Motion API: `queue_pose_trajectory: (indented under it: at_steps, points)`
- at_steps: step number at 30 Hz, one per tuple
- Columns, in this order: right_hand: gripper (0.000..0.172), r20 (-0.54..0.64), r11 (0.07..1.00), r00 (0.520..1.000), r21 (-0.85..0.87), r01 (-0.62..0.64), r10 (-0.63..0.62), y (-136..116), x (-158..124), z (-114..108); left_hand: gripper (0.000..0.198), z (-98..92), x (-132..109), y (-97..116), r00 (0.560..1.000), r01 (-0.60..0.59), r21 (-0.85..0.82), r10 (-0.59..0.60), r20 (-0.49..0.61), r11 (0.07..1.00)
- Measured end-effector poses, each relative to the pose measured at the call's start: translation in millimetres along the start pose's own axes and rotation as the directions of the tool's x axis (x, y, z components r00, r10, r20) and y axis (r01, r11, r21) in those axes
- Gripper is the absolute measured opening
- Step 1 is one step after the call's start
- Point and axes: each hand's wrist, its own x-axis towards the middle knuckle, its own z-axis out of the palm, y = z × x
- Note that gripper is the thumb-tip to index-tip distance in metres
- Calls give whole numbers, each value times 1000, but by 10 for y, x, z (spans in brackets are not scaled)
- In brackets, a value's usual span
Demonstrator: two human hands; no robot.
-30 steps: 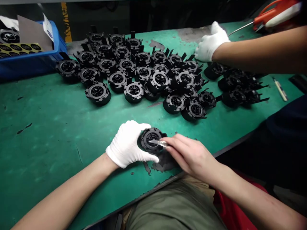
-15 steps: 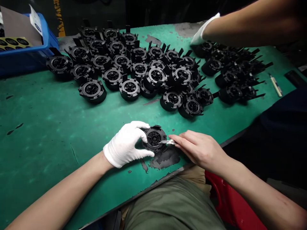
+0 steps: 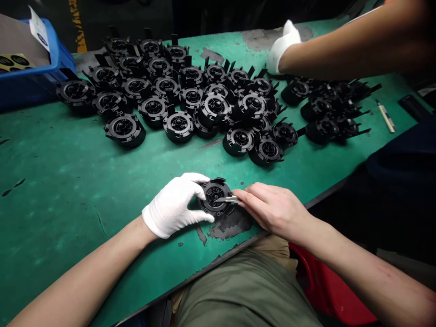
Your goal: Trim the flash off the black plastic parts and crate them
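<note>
My left hand [image 3: 179,202], in a white glove, grips a round black plastic housing [image 3: 215,184] by its left side, thumb low and fingers at the upper rim. The housing has a ringed face with small holes and lies on the green tabletop. Bare, my right hand [image 3: 274,206] pinches a scalpel [image 3: 231,199] just right of the housing. Its pointed blade reaches over the housing's face close to the centre; whether it touches the plastic I cannot tell. Most of the scalpel's handle is hidden in my fingers.
Many similar black housings [image 3: 124,129] crowd the back of the green table [image 3: 68,181]. A blue bin [image 3: 59,50] with round stickers stands far left. At the back right, another person's gloved hand [image 3: 284,47] is beside more housings. A pale pen-like tool [image 3: 385,116] lies at right.
The scalpel blade now lies a little further across the housing's face. The other person's gloved hand has shifted and turned upward at the wrist. The whole view has moved slightly.
</note>
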Motion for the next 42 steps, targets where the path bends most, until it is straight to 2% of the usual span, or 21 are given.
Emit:
queue_pose_trajectory:
  at_steps: [11,31,34,38,42]
  points:
    - [17,20,997,998,-21,68,-68,43,76,-49,48,0,2,-3,1000,16,-14,-15,13,1000]
    - [19,39,995,995,-10,97,-97,60,75,-63,46,-2,1,-3,999,35,-29,-34,26,999]
    - [22,32,997,996,16,77,-77,98,79,-60,47,4,-5,-11,999,43,-25,-42,32,999]
    - [39,4,994,998,84,70,-70,168,95,-28,47,6,-8,-16,1000,20,-19,-20,22,1000]
    - [44,8,996,999,85,37,-38,164,101,-23,48,4,-7,-19,1000,0,-13,0,11,1000]
